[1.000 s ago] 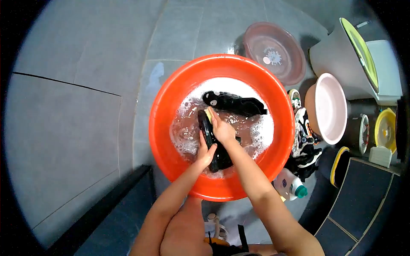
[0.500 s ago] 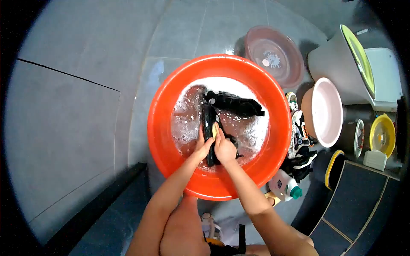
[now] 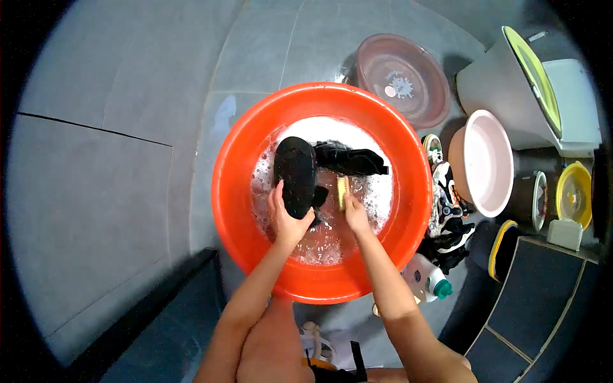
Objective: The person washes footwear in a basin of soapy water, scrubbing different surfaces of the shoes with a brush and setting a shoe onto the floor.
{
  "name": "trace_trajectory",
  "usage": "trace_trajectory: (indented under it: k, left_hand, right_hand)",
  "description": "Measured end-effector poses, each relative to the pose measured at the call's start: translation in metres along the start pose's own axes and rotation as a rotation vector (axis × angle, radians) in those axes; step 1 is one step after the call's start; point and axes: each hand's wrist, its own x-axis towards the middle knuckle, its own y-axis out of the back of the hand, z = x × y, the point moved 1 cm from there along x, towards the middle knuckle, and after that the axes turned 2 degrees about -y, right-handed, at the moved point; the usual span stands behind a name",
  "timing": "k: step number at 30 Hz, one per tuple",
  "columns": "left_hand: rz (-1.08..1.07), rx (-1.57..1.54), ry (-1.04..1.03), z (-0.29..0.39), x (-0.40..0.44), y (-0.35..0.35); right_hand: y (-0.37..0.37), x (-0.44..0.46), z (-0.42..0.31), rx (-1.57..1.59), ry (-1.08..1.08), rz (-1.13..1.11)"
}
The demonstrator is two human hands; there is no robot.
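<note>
A red-orange tub (image 3: 231, 191) holds soapy water with white foam. My left hand (image 3: 288, 220) grips the lower end of a black shoe (image 3: 295, 169), its dark sole facing up, fingers on one side and thumb on the other. In my right hand (image 3: 355, 214) is a small yellowish brush (image 3: 343, 191), held by its lower end to the right of the shoe and apart from it. A second black item (image 3: 354, 159), perhaps another shoe, lies in the foam beyond my right hand.
A translucent basin (image 3: 424, 89) and a pink basin (image 3: 488, 163) stand on the right. Several shoes (image 3: 444, 198) lie beside the tub, near a bottle with a green cap (image 3: 442, 288). Farther right are a grey bin (image 3: 498, 89) and a yellow-rimmed container (image 3: 575, 191).
The shoe has been turned sole up and shifted left with my left hand. My right hand has moved right with the brush, away from the shoe.
</note>
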Motion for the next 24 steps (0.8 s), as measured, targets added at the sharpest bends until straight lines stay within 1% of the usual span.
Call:
trace_trajectory:
  k: [3, 6, 7, 10, 11, 14, 15, 17, 18, 20, 21, 24]
  left_hand:
    - [0.059, 0.17, -0.078, 0.022, 0.003, 0.015]
    - [0.06, 0.203, -0.128, 0.037, 0.006, 0.025]
    - [0.062, 0.197, -0.145, 0.039, 0.006, 0.027]
    - [0.021, 0.35, -0.171, 0.05, 0.002, 0.036]
    - [0.044, 0.34, -0.195, 0.053, 0.004, 0.038]
    - [0.088, 0.377, -0.268, 0.061, 0.007, 0.044]
    - [0.107, 0.357, -0.275, 0.064, 0.008, 0.046]
    - [0.144, 0.319, -0.287, 0.069, 0.011, 0.049]
    - [0.144, 0.248, -0.268, 0.069, 0.013, 0.05]
    - [0.141, 0.107, -0.228, 0.067, 0.016, 0.052]
    - [0.081, 0.033, -0.194, 0.061, 0.016, 0.054]
    - [0.051, -0.466, 0.025, 0.039, 0.017, 0.043]
  right_hand:
    - [0.009, -0.021, 0.014, 0.134, -0.059, -0.004]
    - [0.024, -0.044, -0.005, 0.173, 0.04, 0.023]
    - [0.033, -0.053, -0.021, 0.121, 0.021, 0.062]
    - [0.052, -0.066, -0.056, 0.031, 0.209, 0.244]
    - [0.056, -0.061, -0.061, -0.03, 0.282, 0.282]
    - [0.069, -0.056, -0.083, -0.212, 0.346, 0.398]
    - [0.07, -0.051, -0.086, -0.196, 0.42, 0.42]
    - [0.071, -0.046, -0.091, -0.2, 0.446, 0.4]
    - [0.07, -0.045, -0.094, -0.203, 0.458, 0.39]
    - [0.064, -0.045, -0.087, -0.21, 0.424, 0.368]
    - [0.06, -0.046, -0.08, -0.221, 0.389, 0.349]
    - [0.049, -0.051, -0.061, -0.296, 0.246, 0.306]
